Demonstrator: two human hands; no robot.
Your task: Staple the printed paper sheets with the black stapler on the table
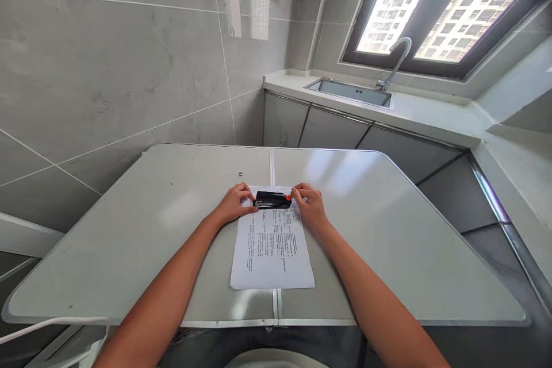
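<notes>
A black stapler with an orange end lies across the top edge of a printed sheet of paper on the grey folding table. My left hand has its fingers curled at the stapler's left end and touches it. My right hand pinches the stapler's right, orange end with curled fingers. Both forearms reach in from the near edge of the table, one on each side of the paper.
A small staple lies on the table beyond my left hand. A tiled wall rises at left. A counter with a steel sink and tap runs under the window at back right. A white cable hangs at the near left corner.
</notes>
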